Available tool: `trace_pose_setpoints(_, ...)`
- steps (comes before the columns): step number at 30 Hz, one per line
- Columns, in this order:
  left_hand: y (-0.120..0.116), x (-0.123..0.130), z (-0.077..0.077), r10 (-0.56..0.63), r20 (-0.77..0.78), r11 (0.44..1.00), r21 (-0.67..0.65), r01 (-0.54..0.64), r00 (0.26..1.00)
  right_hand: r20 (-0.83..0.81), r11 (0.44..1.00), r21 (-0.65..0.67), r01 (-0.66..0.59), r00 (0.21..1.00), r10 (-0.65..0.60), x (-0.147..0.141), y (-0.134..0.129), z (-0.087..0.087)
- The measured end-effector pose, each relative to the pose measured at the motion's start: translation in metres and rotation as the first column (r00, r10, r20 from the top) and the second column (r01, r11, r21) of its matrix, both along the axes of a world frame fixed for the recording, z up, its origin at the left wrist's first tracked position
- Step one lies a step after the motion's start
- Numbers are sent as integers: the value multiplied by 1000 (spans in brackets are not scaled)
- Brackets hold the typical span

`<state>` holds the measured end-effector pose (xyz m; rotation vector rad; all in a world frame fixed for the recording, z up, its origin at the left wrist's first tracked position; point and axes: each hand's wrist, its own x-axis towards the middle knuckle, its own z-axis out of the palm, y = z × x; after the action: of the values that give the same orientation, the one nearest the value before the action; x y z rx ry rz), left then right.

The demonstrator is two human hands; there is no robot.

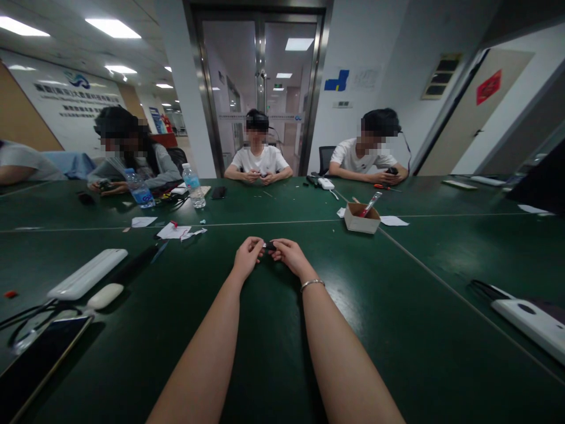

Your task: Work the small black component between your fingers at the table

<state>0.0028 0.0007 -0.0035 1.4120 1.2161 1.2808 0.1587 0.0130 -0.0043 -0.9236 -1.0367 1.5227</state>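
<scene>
Out in front of me, both arms reach across the green table (273,330) and the hands meet at a small black object (269,246). It has a light, metallic-looking end on the left, and is too small to name. My left hand (249,257) is closed in a pinch at that light end. Thumb and fingers of my right hand (289,257) pinch the black end, and a silver bangle (312,283) circles that wrist. The fingers partly cover the object.
Left lie a phone (46,347), a white power bank (88,274), a white oval case (105,295) and cables. Ahead are paper scraps (174,231), water bottles (194,187) and a small box (362,219) holding tools. A white device (527,321) lies right. Several people sit opposite.
</scene>
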Motion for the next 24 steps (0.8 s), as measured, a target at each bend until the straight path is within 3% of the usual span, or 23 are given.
trace_pose_setpoints(4, 0, -2, 0, -54, -33, 998, 10, 55, 998, -12, 1000, 4, 2, 1000, -2, 0, 1, -1)
trace_pose_setpoints(15, 1, -2, 0, 51, -212, 997, -40, -61, 976, -13, 998, 45, -51, 999, 52, 3, -2, 0)
trace_pose_setpoints(19, 1, -1, 0, 73, -210, 995, -55, -86, 975, -4, 996, 66, -66, 998, 66, 2, -3, 0)
trace_pose_setpoints(24, -1, -1, -1, 115, -122, 993, 18, -114, 986, 39, 997, 52, -59, 998, 57, 1, -2, 0)
